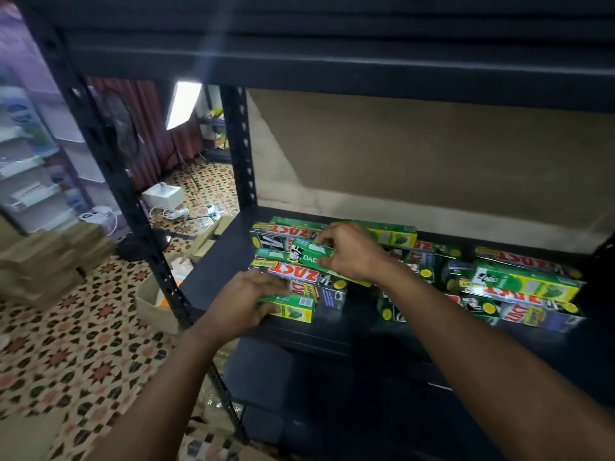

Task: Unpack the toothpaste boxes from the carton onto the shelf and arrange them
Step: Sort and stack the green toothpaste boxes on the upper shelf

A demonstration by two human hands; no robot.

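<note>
Arranging step, mid-frame: right hand [349,256] pinches a green box [307,256], left hand [246,301] grips a green-yellow box [294,308] — next, I judge, squaring both into rows.

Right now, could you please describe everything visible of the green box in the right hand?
The green box is long, glossy cardboard, with a top-hatted figure and white letters "DAR" at its left end. It lies slanted atop the left pile of boxes; the right hand pinches it, hiding its right part.
</note>
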